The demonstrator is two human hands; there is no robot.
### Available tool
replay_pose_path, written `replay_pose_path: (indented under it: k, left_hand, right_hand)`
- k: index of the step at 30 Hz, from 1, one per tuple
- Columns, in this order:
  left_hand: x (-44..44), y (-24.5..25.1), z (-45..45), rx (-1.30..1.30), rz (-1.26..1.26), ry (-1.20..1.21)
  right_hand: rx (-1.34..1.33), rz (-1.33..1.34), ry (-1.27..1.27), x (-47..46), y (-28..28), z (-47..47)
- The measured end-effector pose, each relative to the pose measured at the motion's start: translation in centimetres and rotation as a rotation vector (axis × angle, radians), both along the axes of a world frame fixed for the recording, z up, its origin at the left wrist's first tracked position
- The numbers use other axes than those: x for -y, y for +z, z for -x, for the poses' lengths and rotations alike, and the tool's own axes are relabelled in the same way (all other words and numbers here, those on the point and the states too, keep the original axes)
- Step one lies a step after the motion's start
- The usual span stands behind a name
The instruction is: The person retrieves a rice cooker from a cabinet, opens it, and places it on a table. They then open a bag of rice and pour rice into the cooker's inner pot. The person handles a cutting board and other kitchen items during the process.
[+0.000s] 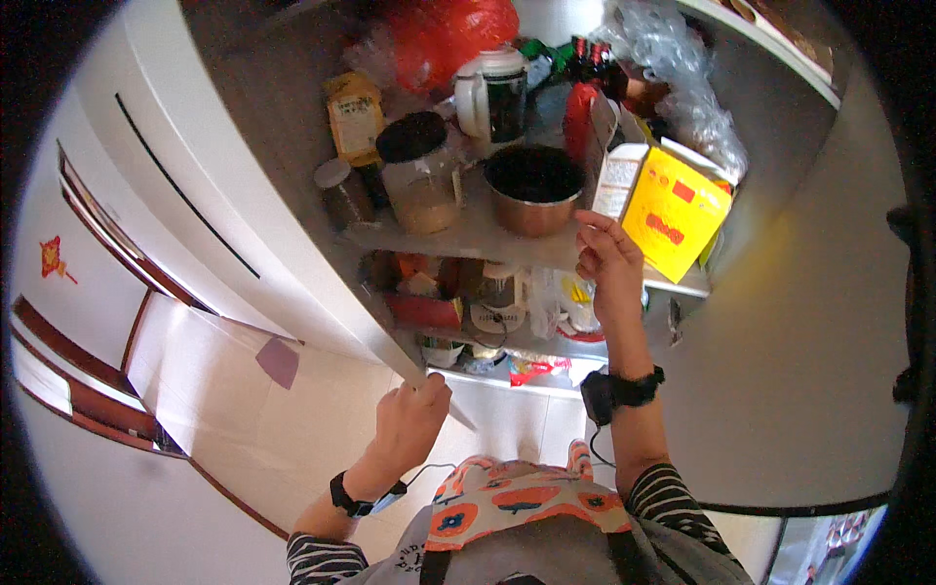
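My left hand (413, 420) is closed around the pale edge of a cabinet door or side panel (351, 325); which of the two it is I cannot tell. In front of the upper shelf my right hand (610, 252) is raised, index finger stretched out and the other fingers bent, with nothing seen in it. Its fingertip lies close to the right side of a copper-coloured pot (534, 216) with a dark inside; whether they touch is unclear. Just right of that hand leans a yellow box or packet (676, 216), beside an opened white carton (618, 179).
Left of the pot stand a dark-lidded jar (424, 190), a smaller jar (344, 194) and a yellow packet (356, 121). Behind are a white-handled jug (501, 99), a red plastic bag (453, 36) and clear plastic bags (680, 80). Lower shelves hold a red box (424, 312) and several packages.
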State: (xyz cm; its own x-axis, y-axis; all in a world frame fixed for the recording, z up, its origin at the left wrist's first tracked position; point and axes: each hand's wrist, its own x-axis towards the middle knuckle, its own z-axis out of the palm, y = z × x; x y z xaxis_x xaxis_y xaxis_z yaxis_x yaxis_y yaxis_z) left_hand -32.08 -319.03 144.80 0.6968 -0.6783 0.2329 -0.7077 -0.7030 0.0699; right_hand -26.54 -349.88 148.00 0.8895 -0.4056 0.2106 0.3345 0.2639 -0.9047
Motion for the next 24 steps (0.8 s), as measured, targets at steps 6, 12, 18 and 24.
replay_pose_path:
  k: [6,12,18,24]
  left_hand:
    - [-0.1,-0.7,0.2,0.156,-0.045,-0.004]
    - [-1.7,-3.7,-1.6,0.193,0.022,-0.112]
    - [-1.2,-3.2,-1.8,0.214,-0.068,-0.115]
    - [0.5,-1.3,0.1,0.281,-0.035,-0.030]
  right_hand:
    - [0.795,-0.057,0.799,-6.4,9.2,12.1]
    - [0.854,0.293,1.192,-8.5,10.1,15.6]
    - [0.788,0.356,1.174,-9.0,7.6,18.6]
    - [0.800,0.376,1.140,-8.7,6.6,21.0]
